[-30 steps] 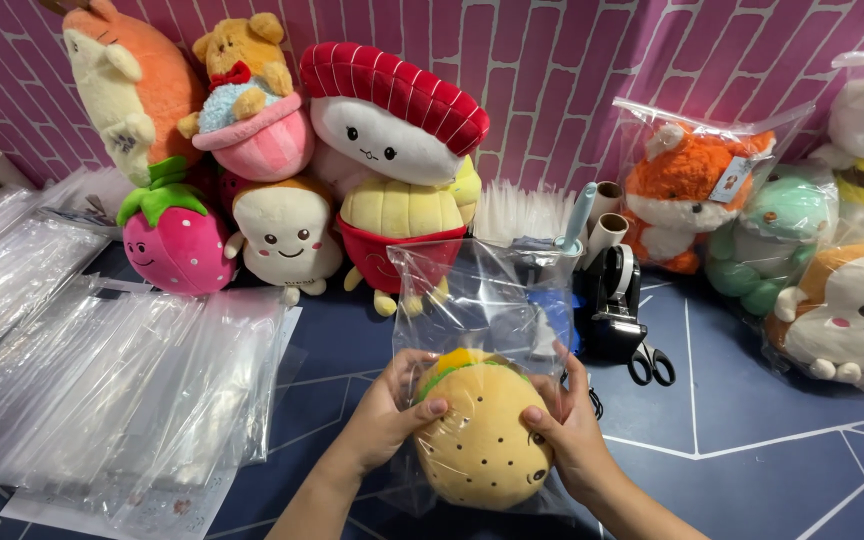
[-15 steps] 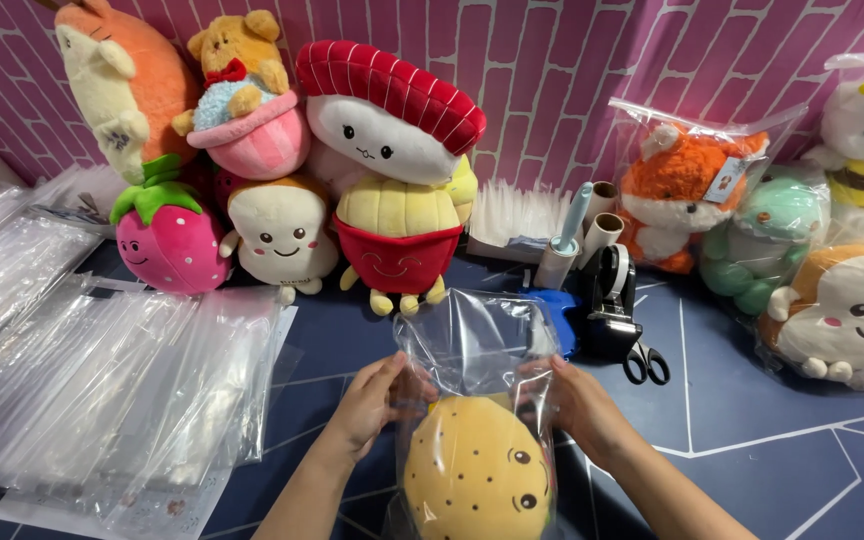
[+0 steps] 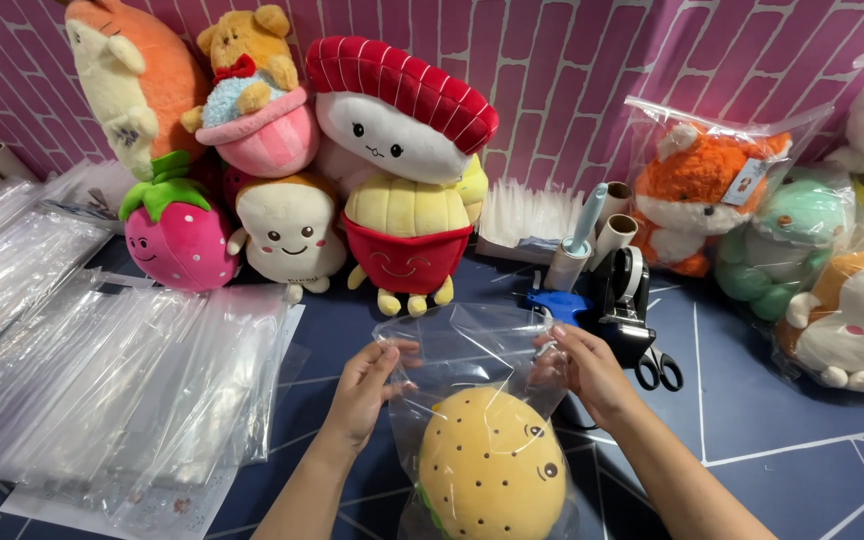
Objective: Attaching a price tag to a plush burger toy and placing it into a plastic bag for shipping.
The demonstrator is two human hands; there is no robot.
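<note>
A clear plastic bag (image 3: 467, 345) lies on the dark blue table (image 3: 752, 420) in front of me. Inside it sits a round tan burger plush (image 3: 492, 465) with brown dots and small eyes, low in the bag. My left hand (image 3: 367, 385) pinches the bag's left edge near its mouth. My right hand (image 3: 587, 365) grips the right edge at the same height. The bag's top is stretched between both hands.
Stacks of clear bags (image 3: 102, 370) lie at the left. Plush toys line the pink brick wall: a strawberry (image 3: 177, 235), toast (image 3: 287, 230), sushi (image 3: 397, 115). Bagged plushes (image 3: 707, 190) sit at the right. A tape dispenser (image 3: 622, 290) and scissors (image 3: 657, 365) lie beside my right hand.
The burger plush has slid deeper into the bag, toward me. Both hands moved from the plush to the bag's upper edges.
</note>
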